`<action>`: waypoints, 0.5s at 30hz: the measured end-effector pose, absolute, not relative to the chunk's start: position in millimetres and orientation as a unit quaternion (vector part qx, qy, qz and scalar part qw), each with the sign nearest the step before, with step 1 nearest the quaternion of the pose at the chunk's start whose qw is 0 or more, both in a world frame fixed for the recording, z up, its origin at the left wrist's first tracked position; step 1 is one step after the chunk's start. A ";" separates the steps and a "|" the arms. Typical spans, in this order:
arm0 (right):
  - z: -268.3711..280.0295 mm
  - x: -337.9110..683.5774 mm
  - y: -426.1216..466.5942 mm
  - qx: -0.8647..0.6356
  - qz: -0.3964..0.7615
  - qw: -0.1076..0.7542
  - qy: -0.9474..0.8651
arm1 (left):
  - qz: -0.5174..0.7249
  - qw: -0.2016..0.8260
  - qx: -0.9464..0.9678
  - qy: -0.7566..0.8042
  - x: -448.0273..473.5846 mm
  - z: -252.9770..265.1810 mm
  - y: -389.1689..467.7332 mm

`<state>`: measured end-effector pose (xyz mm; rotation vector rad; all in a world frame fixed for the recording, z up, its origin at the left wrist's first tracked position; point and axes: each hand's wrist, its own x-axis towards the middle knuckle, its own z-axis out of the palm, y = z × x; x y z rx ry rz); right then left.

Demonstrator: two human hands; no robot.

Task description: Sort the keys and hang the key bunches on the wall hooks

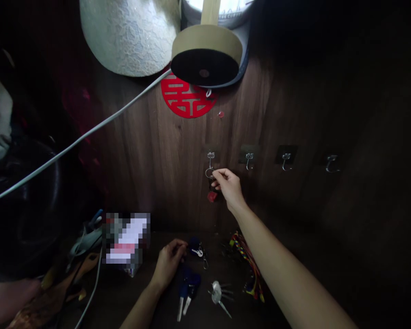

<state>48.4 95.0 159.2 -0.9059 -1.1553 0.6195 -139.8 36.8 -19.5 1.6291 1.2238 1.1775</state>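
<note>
At the leftmost wall hook (210, 157), my right hand (228, 185) pinches a metal key ring (208, 173). The ring is at the hook's lower end; whether it is hooked on I cannot tell. A red pendant (212, 196) dangles below it. My left hand (171, 260) rests on the dark surface, fingers loosely bent, seemingly holding nothing. Beside its fingertips lies a dark blue fob (193, 244) with a small silver key (198, 252) and a clip. Closer to me are blue-headed keys (191, 288), and to their right a bunch of silver keys (217, 292).
Three more hooks (286, 160) run rightward along the wooden wall. Colourful braided cords (248, 260) lie under my right forearm. A blurred-out box (128, 237) stands left. Overhead, a lamp (207, 50) trails a white cable (85, 137) near hanging caps (130, 36) and a red paper-cut (190, 103).
</note>
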 end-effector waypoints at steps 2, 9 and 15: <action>156.1 48.2 94.7 -0.406 0.278 0.701 -0.517 | 0.466 0.385 0.632 0.485 -139.7 -20.5 38.0; 142.2 51.2 87.1 -0.413 0.288 0.696 -0.511 | 0.499 0.375 0.618 0.478 -140.9 -16.4 36.4; 110.6 54.7 71.3 -0.429 0.309 0.668 -0.523 | 0.545 0.384 0.562 0.490 -144.5 -12.1 34.3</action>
